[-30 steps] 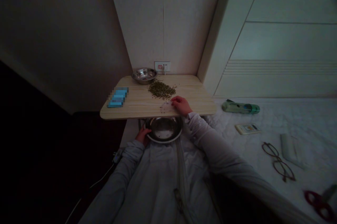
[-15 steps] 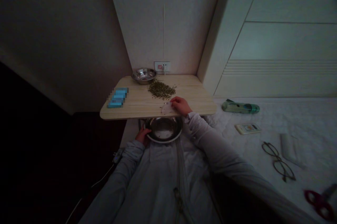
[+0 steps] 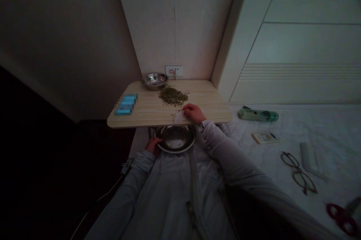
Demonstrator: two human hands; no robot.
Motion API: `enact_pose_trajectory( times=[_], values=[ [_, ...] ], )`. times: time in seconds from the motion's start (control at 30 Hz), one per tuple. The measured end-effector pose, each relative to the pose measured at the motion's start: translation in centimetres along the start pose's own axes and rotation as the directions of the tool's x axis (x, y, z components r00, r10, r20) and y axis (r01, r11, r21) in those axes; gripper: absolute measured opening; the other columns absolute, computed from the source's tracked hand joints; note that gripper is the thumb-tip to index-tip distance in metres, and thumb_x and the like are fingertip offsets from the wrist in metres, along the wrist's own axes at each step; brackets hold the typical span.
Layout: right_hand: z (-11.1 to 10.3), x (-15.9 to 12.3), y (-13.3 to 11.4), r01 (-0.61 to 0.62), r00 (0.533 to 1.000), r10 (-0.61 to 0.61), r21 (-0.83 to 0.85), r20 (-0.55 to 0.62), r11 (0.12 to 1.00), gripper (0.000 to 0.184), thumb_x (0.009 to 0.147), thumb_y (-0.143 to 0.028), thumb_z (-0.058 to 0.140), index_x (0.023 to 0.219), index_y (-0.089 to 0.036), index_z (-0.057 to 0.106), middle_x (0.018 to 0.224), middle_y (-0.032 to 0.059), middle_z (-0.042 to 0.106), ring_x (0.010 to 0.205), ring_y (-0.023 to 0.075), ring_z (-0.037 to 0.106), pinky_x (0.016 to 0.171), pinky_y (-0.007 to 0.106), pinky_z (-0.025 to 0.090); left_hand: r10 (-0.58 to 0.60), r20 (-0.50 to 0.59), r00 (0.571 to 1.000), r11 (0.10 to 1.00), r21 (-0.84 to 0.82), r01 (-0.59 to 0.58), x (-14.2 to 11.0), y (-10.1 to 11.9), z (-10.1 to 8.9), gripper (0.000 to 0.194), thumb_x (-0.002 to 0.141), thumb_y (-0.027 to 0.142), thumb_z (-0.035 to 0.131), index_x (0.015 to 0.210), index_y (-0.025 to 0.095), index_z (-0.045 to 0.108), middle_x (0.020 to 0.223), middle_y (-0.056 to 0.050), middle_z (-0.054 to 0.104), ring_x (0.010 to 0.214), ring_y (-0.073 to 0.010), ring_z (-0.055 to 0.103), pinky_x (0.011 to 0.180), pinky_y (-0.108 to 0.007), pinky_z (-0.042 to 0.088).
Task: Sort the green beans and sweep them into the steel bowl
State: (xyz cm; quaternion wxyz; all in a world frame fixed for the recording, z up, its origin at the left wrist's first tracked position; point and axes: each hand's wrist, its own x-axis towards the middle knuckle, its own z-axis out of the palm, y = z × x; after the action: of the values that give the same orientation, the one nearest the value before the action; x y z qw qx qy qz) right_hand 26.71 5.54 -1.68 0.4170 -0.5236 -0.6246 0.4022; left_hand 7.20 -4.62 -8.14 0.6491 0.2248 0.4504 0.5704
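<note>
My left hand (image 3: pixel 153 145) grips the left rim of a shiny metal bowl (image 3: pixel 176 149), thumb over the edge. The bowl sits just below the table's front edge, close to my body. Over the front part of the wooden table (image 3: pixel 141 116), my right hand (image 3: pixel 194 113) pinches a thin, clear, rounded plastic piece (image 3: pixel 179 117); its exact kind is unclear. A few small grains lie by the plastic piece. Behind it spreads a pile of small green beans (image 3: pixel 172 96). A second metal bowl (image 3: pixel 154 81) stands at the table's back left.
A blurred-out blue screen (image 3: pixel 126 104) lies at the table's left. On the white bedding to the right are a green bottle (image 3: pixel 258 114), a phone (image 3: pixel 265 137), glasses (image 3: pixel 299 172), a pale case (image 3: pixel 308 157) and red-handled scissors (image 3: pixel 341 217). A wall socket (image 3: pixel 173 70) is behind the table.
The plastic piece has shifted and tilted slightly at the table's front edge. My right hand has barely moved; my left hand stays on the bowl.
</note>
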Motion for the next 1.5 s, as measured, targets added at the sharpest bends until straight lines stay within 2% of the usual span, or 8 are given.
enact_pose_trajectory(
  times=[0.13,0.23,0.4,0.73,0.87,1.13,1.37,1.5],
  values=[
    [-0.06,0.08,0.02,0.005,1.0,-0.004,0.03,-0.022,1.0,0.021,0.058,-0.019,0.046,0.073,-0.016,0.06,0.058,-0.0022,0.056,0.057,0.0117,0.049,0.061,0.026,0.04,-0.011,-0.01,1.0,1.0,0.006,0.011,0.08,0.06,-0.01,0.061,0.048,0.009,0.059,0.108,0.02,0.057,0.069,0.001,0.065,0.072,-0.0209,0.061,0.068,-0.033,0.047],
    [-0.08,0.12,0.03,0.013,0.992,-0.007,0.049,-0.124,0.999,0.022,0.06,-0.022,0.044,0.076,-0.016,0.059,0.061,-0.0019,0.056,0.057,0.0114,0.048,0.062,0.026,0.041,-0.016,-0.013,1.0,1.0,0.008,0.016,0.02,0.16,0.05,0.058,0.048,0.01,0.059,0.105,0.02,0.058,0.069,0.001,0.065,0.073,-0.0211,0.061,0.068,-0.032,0.047],
    [-0.06,0.11,0.1,0.024,0.977,-0.037,-0.065,-0.211,0.998,0.02,0.062,-0.023,0.048,0.077,-0.017,0.06,0.062,-0.0024,0.055,0.062,0.0119,0.049,0.066,0.026,0.04,-0.019,-0.01,1.0,1.0,-0.007,0.019,0.02,0.07,-0.02,0.054,0.047,0.01,0.06,0.101,0.018,0.059,0.067,0.001,0.064,0.073,-0.0213,0.061,0.066,-0.031,0.047],
    [0.04,0.32,0.7,0.048,0.98,-0.066,-0.098,-0.187,0.994,0.019,0.063,-0.025,0.05,0.077,-0.018,0.06,0.059,-0.0039,0.053,0.06,0.0115,0.048,0.065,0.026,0.039,-0.019,-0.01,1.0,1.0,0.004,0.019,-0.26,0.41,0.32,0.059,0.046,0.01,0.06,0.104,0.019,0.057,0.068,0.001,0.064,0.072,-0.0208,0.06,0.067,-0.032,0.046],
    [0.07,0.38,0.87,0.048,0.985,-0.06,-0.076,-0.164,0.996,0.019,0.063,-0.025,0.05,0.078,-0.018,0.06,0.061,-0.0032,0.055,0.06,0.0115,0.048,0.065,0.026,0.04,-0.022,-0.013,1.0,1.0,0.008,0.022,-0.33,0.42,0.34,0.054,0.045,0.011,0.061,0.099,0.018,0.058,0.069,0.0,0.064,0.075,-0.0221,0.06,0.067,-0.031,0.045],
    [0.05,0.35,0.97,0.058,0.991,-0.061,-0.036,-0.119,0.998,0.02,0.063,-0.022,0.048,0.078,-0.019,0.06,0.063,-0.0029,0.058,0.059,0.0102,0.049,0.063,0.025,0.041,-0.011,-0.007,1.0,1.0,-0.008,0.011,-0.3,0.36,0.32,0.058,0.046,0.009,0.06,0.104,0.02,0.058,0.07,0.001,0.065,0.074,-0.0213,0.061,0.069,-0.032,0.046],
    [0.0,0.14,0.56,0.052,0.995,-0.054,-0.025,-0.084,0.998,0.021,0.063,-0.019,0.048,0.078,-0.018,0.061,0.061,-0.0033,0.059,0.057,0.0092,0.05,0.061,0.024,0.041,-0.029,-0.042,0.999,1.0,-0.01,0.028,0.54,-0.11,-0.07,0.058,0.047,0.01,0.059,0.104,0.02,0.058,0.068,0.0,0.064,0.07,-0.0207,0.06,0.064,-0.032,0.046],
    [0.02,-0.01,0.25,0.028,0.996,-0.028,-0.008,-0.087,1.0,0.021,0.062,-0.018,0.047,0.078,-0.018,0.06,0.061,-0.0036,0.059,0.056,0.0092,0.05,0.061,0.024,0.042,-0.019,-0.023,1.0,1.0,0.001,0.019,0.23,0.05,0.08,0.057,0.047,0.01,0.059,0.103,0.02,0.058,0.07,0.0,0.065,0.076,-0.0222,0.061,0.068,-0.033,0.046]
  ],
)
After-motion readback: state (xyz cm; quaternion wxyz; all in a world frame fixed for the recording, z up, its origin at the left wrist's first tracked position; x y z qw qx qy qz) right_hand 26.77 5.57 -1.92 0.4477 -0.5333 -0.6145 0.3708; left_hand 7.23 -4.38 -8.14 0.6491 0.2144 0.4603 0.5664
